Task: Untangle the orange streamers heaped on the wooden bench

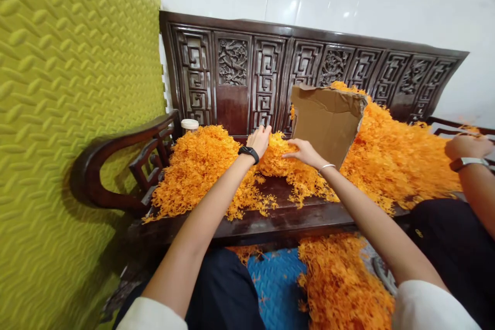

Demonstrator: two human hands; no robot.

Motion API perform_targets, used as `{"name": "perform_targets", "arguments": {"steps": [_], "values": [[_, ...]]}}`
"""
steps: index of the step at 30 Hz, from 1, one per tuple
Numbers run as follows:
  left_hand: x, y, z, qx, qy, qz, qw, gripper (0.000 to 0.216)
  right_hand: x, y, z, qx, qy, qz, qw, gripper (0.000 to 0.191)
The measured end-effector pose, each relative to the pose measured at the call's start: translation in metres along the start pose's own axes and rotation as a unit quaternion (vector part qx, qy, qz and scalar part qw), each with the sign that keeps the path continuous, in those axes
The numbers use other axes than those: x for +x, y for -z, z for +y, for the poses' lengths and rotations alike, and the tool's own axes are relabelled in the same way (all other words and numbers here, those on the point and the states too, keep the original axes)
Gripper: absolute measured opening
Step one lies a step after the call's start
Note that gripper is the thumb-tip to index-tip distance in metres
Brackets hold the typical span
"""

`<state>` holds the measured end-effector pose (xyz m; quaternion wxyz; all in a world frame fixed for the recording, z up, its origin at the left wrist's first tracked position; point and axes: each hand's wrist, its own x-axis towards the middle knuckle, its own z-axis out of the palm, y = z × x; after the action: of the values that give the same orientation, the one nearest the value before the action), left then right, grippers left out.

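Note:
A loose clump of frilly orange pieces (275, 157), like artificial marigold petals, lies between my two hands on the dark wooden bench (278, 192). My left hand (260, 141), with a black band at the wrist, is at the clump's left side. Its fingers are bent, and whatever is in them is hidden. On the other side, my right hand (304, 152) has thumb and fingers apart, with the fingertips touching the clump's edge. A larger orange heap (201, 165) spreads left of my left hand. Just behind my right hand stands a brown cardboard piece (327, 124), tilted upright.
Right of the cardboard, another big orange heap (390, 154) reaches a co-worker's hand (468, 145). A white-lidded container (189, 125) stands by the bench's curved armrest (87, 170). Below the bench, more orange pieces (344, 283) lie beside a blue mat (276, 283).

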<state>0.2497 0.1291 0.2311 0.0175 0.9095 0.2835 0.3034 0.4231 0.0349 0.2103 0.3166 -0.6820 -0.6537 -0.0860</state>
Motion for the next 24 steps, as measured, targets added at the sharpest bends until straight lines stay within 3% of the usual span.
{"name": "perform_targets", "arguments": {"steps": [3, 7, 11, 14, 16, 19, 22, 24], "values": [[-0.003, 0.005, -0.006, -0.002, 0.006, 0.004, 1.000, 0.031, 0.013, 0.013, 0.004, -0.022, -0.002, 0.044, 0.999, 0.030], [-0.012, 0.001, -0.010, -0.018, 0.047, 0.022, 0.998, 0.035, 0.028, 0.023, 0.000, -0.033, 0.014, 0.095, 0.995, 0.024], [-0.019, -0.020, -0.010, -0.167, 0.146, 0.018, 0.975, 0.078, 0.044, 0.024, -0.007, -0.025, 0.019, 0.152, 0.988, 0.024], [-0.020, -0.040, -0.011, -0.267, 0.176, -0.004, 0.947, 0.115, 0.052, 0.027, -0.011, -0.016, 0.022, 0.168, 0.985, 0.025], [-0.021, -0.051, -0.008, -0.278, 0.199, 0.012, 0.940, 0.132, 0.055, 0.031, -0.015, -0.014, 0.024, 0.169, 0.985, 0.022], [-0.023, -0.060, 0.003, -0.269, 0.245, 0.045, 0.930, 0.140, 0.059, 0.042, -0.027, -0.082, 0.028, 0.143, 0.986, 0.022], [-0.021, -0.063, 0.016, -0.259, 0.277, 0.076, 0.922, 0.137, 0.065, 0.053, -0.043, -0.184, 0.024, 0.071, 0.980, 0.025], [-0.018, -0.064, 0.020, -0.246, 0.286, 0.093, 0.922, 0.127, 0.071, 0.059, -0.052, -0.191, 0.003, 0.041, 0.981, 0.024]]}}
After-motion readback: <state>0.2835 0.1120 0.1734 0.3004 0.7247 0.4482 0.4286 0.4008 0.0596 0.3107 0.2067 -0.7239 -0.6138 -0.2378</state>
